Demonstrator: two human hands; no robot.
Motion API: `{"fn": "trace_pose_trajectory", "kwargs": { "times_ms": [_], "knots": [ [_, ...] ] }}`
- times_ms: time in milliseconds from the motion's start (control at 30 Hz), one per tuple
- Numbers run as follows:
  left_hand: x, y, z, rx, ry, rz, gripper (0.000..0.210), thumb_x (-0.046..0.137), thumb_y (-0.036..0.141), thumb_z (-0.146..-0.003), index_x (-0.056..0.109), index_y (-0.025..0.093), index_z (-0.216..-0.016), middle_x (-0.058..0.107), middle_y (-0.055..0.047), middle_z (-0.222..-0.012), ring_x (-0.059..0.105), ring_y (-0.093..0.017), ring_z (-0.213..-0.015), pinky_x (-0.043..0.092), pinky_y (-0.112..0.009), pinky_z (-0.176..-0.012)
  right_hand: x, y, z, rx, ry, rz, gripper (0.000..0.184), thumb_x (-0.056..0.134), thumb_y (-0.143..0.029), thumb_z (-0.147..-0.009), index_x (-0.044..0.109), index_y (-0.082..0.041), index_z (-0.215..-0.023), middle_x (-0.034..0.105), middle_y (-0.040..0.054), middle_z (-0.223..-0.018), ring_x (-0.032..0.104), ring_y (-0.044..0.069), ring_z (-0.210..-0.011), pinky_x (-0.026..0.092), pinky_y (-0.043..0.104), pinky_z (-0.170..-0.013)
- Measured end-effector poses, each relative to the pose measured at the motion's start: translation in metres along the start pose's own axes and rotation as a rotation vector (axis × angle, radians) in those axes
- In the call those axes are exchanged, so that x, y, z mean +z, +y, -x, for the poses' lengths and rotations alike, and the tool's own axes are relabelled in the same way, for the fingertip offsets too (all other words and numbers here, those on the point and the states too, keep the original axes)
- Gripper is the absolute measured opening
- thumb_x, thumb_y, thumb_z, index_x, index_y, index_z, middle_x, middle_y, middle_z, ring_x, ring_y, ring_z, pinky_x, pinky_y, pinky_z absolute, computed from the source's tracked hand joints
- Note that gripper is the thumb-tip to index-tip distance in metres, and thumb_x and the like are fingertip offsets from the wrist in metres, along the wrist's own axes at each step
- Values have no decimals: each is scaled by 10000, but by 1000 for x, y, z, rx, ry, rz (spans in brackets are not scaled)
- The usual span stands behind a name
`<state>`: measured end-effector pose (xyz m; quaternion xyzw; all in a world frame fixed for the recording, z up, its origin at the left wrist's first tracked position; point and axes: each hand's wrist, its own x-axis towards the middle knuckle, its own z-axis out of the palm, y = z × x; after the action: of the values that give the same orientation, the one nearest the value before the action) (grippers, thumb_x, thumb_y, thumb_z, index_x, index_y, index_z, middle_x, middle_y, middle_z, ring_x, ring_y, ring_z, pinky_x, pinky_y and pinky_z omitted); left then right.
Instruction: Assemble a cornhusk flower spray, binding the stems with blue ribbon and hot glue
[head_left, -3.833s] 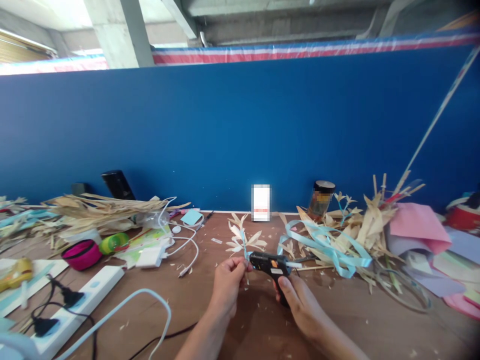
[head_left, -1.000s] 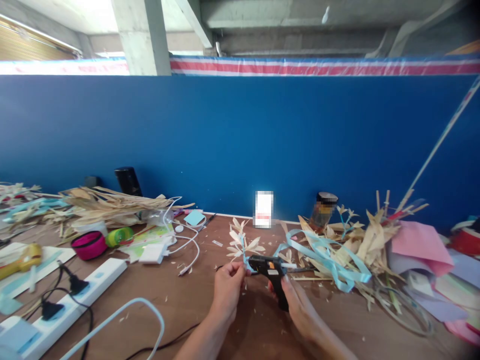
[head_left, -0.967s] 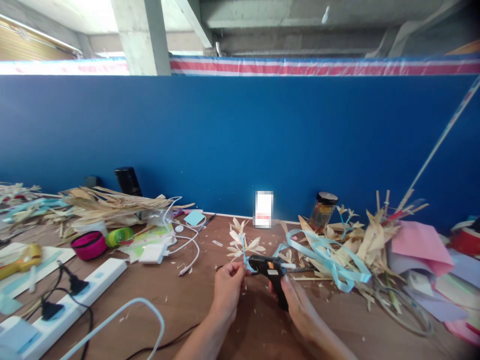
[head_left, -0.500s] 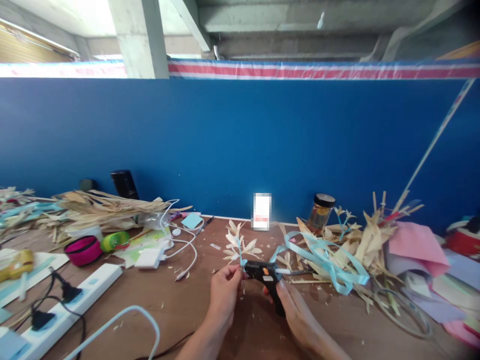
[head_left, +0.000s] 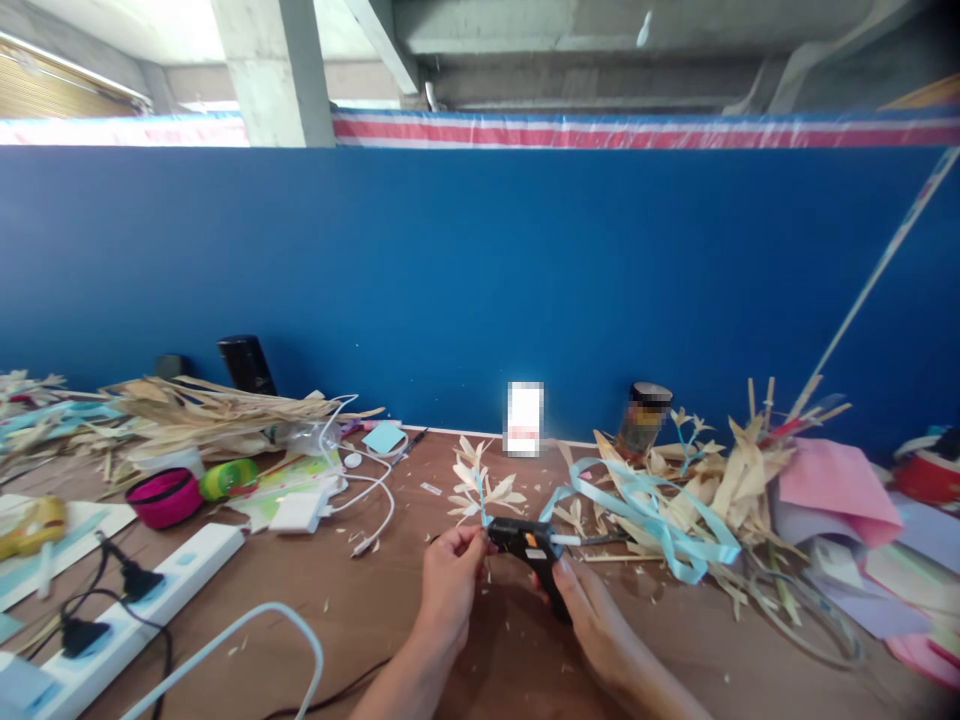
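My left hand point(head_left: 456, 572) pinches the lower stem of a small flower spray point(head_left: 486, 487), which stands upright with pale husk petals and a light blue wrapped stem. In my right hand point(head_left: 581, 605) is a black glue gun point(head_left: 529, 541), gripped by its handle. A white glue stick point(head_left: 568, 540) pokes out of its back end. The gun's nozzle end is at the stem, close to my left fingertips; whether it touches is too small to tell. A light blue ribbon point(head_left: 652, 510) lies in loops to the right, its end reaching toward the gun.
Dried husks point(head_left: 720, 480) are heaped at the right beside a black-lidded jar point(head_left: 643, 420) and pink paper point(head_left: 836, 490). On the left lie a white power strip point(head_left: 184, 580), a yellow glue gun point(head_left: 37, 530), a magenta band point(head_left: 163, 497) and white cables point(head_left: 386, 500). A blue partition point(head_left: 465, 270) rises behind.
Both hands hold nearly the same pose, with the glue gun still at the stem. The whole view has shifted very slightly.
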<state>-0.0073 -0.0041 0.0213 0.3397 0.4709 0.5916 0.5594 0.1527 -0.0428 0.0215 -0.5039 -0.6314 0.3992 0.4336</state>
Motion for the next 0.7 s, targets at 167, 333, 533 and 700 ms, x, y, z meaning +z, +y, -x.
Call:
{"fn": "trace_pose_trajectory", "kwargs": {
  "times_ms": [167,333,533,700],
  "knots": [
    [0,1,1,-8,-4,12,184,658,285,-609,609,113,-654,580,15,-532,361,-25,-369,244,-144,-369,-2,0,-2,-7,22,7,421,281,-470,-870,558,-165,-781,561,33,-736,498,157,-702,384,247,-655],
    [1,1,0,12,-10,1,187,655,295,-609,611,115,-639,582,12,-536,368,-26,-377,253,-149,-378,-3,-1,-1,26,-8,-44,433,268,-461,-877,573,-166,-788,571,30,-730,509,152,-696,380,238,-641],
    [1,0,1,3,-11,7,187,649,294,-614,605,114,-638,567,18,-519,355,-24,-364,243,-148,-365,-3,-1,-3,-9,-7,-4,412,284,-447,-877,568,-163,-784,564,30,-741,496,152,-700,375,241,-649],
    [1,2,1,-5,-14,26,191,647,291,-619,596,108,-637,565,15,-517,355,-17,-367,240,-140,-367,-4,1,-3,-8,9,-1,417,290,-459,-870,568,-158,-794,558,29,-727,493,153,-687,382,245,-646]
  ]
}}
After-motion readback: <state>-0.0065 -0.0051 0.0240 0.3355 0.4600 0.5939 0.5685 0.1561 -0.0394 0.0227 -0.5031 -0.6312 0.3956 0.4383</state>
